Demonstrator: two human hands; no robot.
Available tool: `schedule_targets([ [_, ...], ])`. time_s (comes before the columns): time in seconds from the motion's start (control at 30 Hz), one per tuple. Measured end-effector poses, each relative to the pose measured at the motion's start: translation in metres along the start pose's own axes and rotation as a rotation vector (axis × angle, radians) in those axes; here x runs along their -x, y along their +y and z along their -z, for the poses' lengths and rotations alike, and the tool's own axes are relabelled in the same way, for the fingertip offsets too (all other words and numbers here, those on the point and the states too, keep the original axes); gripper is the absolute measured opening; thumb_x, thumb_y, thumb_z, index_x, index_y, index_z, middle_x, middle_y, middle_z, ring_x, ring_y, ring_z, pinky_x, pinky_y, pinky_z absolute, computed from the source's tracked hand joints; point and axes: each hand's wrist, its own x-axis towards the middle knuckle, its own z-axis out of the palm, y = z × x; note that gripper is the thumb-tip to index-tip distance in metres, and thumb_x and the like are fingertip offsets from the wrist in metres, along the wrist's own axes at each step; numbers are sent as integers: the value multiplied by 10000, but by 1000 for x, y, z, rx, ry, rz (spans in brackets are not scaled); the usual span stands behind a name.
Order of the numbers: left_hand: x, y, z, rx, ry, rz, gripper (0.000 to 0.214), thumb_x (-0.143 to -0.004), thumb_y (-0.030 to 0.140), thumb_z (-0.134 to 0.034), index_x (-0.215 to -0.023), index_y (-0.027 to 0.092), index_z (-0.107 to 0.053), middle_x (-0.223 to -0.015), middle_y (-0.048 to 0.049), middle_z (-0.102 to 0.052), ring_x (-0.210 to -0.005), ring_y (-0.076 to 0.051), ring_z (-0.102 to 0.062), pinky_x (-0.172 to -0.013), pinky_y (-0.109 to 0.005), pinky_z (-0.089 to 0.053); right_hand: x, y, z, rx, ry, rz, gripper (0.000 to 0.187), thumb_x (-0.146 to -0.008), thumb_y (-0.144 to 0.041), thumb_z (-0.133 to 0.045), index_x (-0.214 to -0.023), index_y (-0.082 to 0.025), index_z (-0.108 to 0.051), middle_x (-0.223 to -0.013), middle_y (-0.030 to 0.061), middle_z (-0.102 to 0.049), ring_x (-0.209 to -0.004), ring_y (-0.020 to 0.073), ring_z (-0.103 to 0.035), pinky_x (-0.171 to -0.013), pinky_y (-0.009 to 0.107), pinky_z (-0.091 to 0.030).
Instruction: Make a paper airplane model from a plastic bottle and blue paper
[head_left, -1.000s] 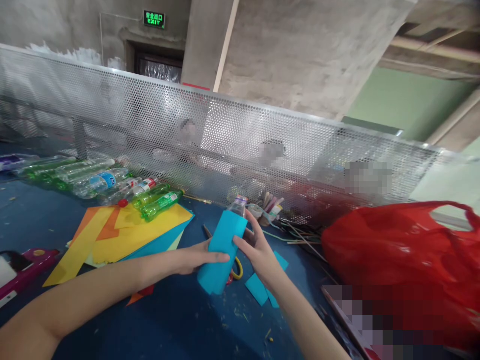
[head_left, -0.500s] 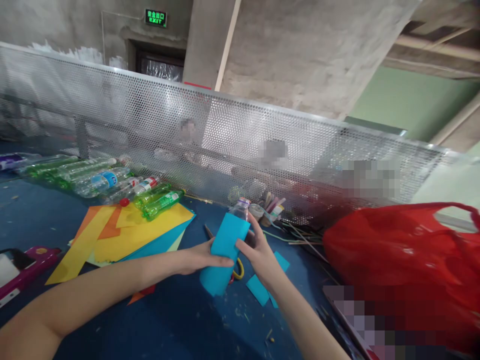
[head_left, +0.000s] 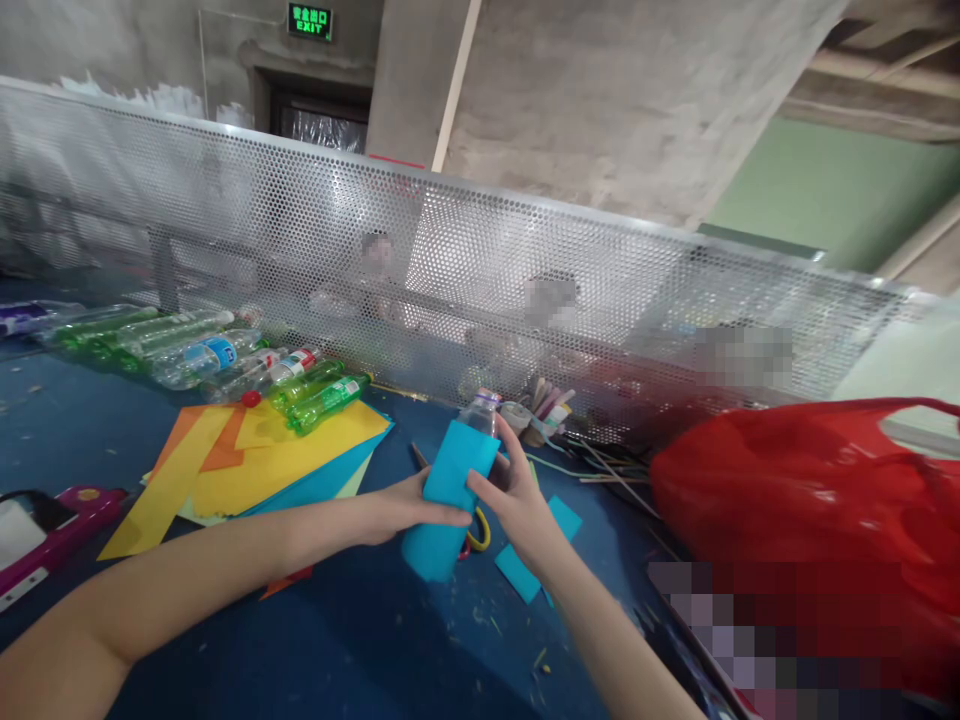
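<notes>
A clear plastic bottle (head_left: 480, 412) is held tilted in front of me, its neck pointing up and away. Blue paper (head_left: 456, 465) wraps round its body. My left hand (head_left: 420, 508) is closed on the wrapped lower part, with the thumb lying across the paper. Closer to the neck, my right hand (head_left: 511, 492) grips the bottle, thumb on the paper's edge and fingers behind. Scissors with yellow and red handles (head_left: 481, 530) lie on the table, partly hidden behind the bottle. Cut blue paper pieces (head_left: 519, 574) rest under my right wrist.
Several empty bottles (head_left: 214, 358) lie at the back left beside a stack of coloured paper (head_left: 292, 460). A magenta power strip (head_left: 56, 545) sits at the left edge, a red bag (head_left: 780, 480) at the right. A perforated metal screen (head_left: 315, 230) crosses behind the blue table (head_left: 360, 640).
Both hands keep the same hold on the wrapped bottle, with hardly any movement. The view has shifted very slightly.
</notes>
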Motion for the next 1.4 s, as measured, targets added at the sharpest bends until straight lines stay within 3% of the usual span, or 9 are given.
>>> schedule_targets([
  [0.3,0,0,-3,92,60,44,752,-580,397,-808,-1222,186,-479,-968,-102,-665,-926,-271,-626,-827,-439,-475,0,4,-8,-28,119,-35,801,-740,-383,-681,-1403,-329,-234,-1115,44,-635,-957,223,-624,-854,417,-511],
  [0.43,-1,-1,-2,111,78,34,759,-592,388,-807,-1237,197,-455,-957,-100,-670,-928,-274,-632,-833,-450,-476,3,-1,-8,-71,103,-110,729,-790,-395,-632,-1400,-394,-233,-1128,15,-635,-954,208,-630,-836,398,-519],
  [0.7,-1,-2,3,91,70,37,770,-591,397,-806,-1253,229,-451,-1097,-109,-629,-977,-278,-611,-846,-446,-471,1,-3,-1,-167,64,-143,761,-774,-372,-664,-1407,-373,-240,-1109,21,-651,-979,223,-628,-848,403,-513],
  [1.13,1,2,1,70,73,50,829,-606,372,-802,-1307,208,-390,-1045,-124,-637,-949,-286,-622,-856,-469,-459,1,-6,-2,-54,60,-94,786,-736,-340,-701,-1387,-337,-261,-1085,48,-652,-972,236,-632,-912,473,-481],
  [1.4,2,1,-1,92,42,44,738,-631,425,-775,-1259,194,-462,-976,-112,-666,-937,-284,-629,-841,-462,-472,-1,-3,2,52,-2,-31,795,-745,-334,-694,-1393,-313,-234,-1103,63,-636,-1004,241,-616,-937,480,-461],
])
